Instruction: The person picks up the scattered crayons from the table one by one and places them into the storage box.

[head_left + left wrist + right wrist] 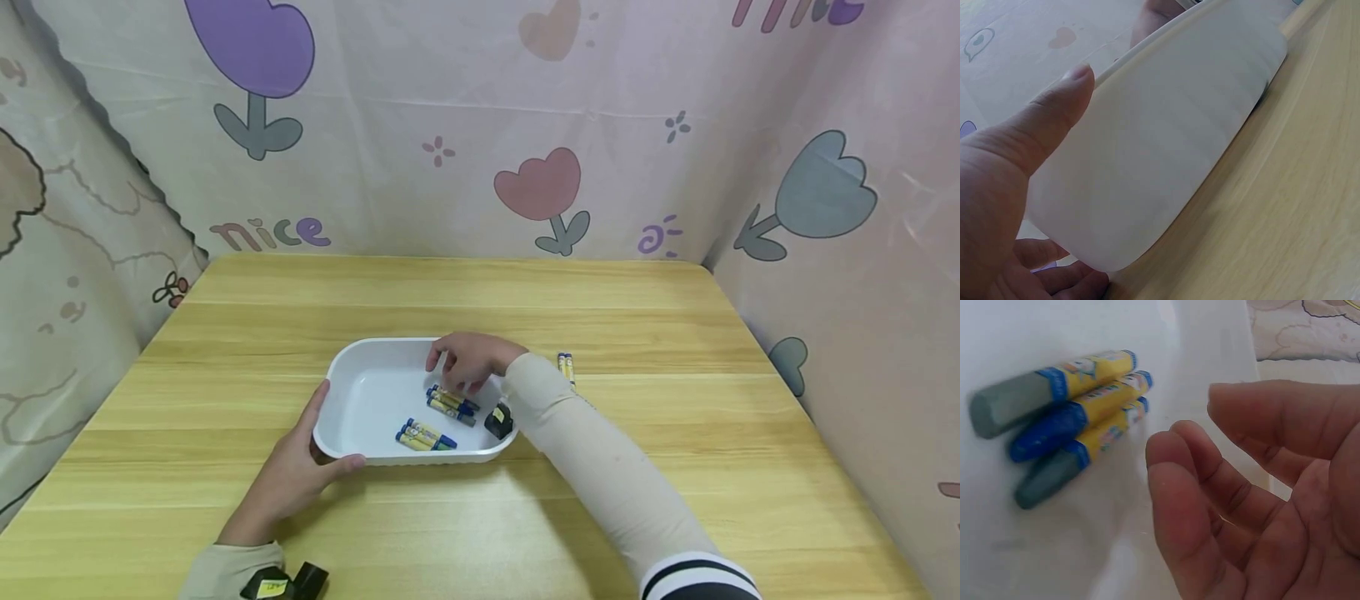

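Observation:
A white plastic tray (375, 400) stands on the table, its left front corner held by my left hand (296, 471). In the left wrist view the thumb (1054, 112) lies along the tray's outer wall (1166, 125) and the fingers curl round the corner. My right hand (474, 360) hovers over the tray's back right part, fingers loosely bent and apart from the thumb, holding nothing. Close by it lie crayons (452, 406) in yellow and blue wrappers. The right wrist view shows a grey crayon (1010, 403), a blue crayon (1054, 432) and a dark green crayon (1054, 474) side by side.
A second group of crayons (423, 436) lies by the tray's front wall. More crayons (566, 367) are on the wooden table (637, 317), right of the tray and partly hidden by the right forearm. A printed curtain (390, 183) hangs behind and at both sides.

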Available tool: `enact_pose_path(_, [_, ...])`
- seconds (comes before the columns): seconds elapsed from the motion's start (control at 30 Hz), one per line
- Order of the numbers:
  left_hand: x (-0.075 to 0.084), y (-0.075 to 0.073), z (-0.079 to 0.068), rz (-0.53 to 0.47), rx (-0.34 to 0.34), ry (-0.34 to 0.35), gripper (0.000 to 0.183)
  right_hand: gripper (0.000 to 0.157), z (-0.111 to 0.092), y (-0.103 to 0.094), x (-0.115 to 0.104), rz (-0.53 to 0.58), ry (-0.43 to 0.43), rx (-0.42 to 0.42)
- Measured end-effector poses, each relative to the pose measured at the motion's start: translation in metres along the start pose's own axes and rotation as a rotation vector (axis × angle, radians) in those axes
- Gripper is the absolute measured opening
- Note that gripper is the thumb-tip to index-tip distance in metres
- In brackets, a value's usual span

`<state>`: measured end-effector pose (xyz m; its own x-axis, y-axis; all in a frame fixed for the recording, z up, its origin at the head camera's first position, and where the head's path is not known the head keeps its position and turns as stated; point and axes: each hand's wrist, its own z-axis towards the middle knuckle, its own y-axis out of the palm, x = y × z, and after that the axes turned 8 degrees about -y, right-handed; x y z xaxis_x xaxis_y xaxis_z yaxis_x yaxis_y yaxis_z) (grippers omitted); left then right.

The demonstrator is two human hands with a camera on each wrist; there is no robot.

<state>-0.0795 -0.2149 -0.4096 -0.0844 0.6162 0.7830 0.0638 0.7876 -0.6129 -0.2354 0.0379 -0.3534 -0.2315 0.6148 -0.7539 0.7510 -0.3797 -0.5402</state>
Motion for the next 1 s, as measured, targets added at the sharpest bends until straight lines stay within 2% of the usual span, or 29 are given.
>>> enact_pose_path(0.33, [-0.001, 0.0, 0.001, 0.013, 0.01, 0.012, 0.116, 0.028, -0.012, -0.018, -0.006, 0.008, -0.059, 0.06])
enact_pose_path(0.5, [-0.002, 0.0, 0.001, 0.02, 0.013, 0.024, 0.117, 0.031, -0.022, -0.031, -0.003, 0.016, -0.076, 0.102])
enact_pose_path(1.0, [-0.002, 0.001, 0.0, 0.006, 0.013, 0.022, 0.117, 0.035, -0.057, -0.061, 0.038, 0.117, -0.025, 0.223])
